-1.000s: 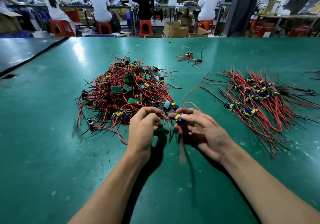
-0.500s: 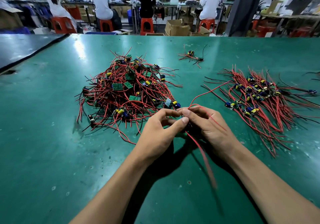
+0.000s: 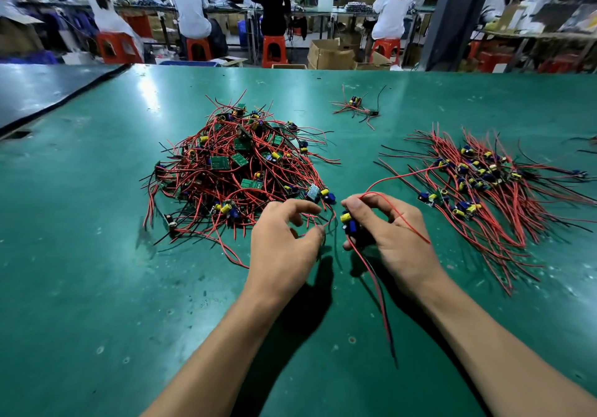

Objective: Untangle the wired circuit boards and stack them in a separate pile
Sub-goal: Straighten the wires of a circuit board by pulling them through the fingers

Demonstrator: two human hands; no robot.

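Left hand (image 3: pixel 284 245) now off circuit board (image 3: pixel 349 222)

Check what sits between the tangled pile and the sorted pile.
Head view: mostly bare table, crossed by one red wire looping from the board the right hand holds toward the sorted pile.
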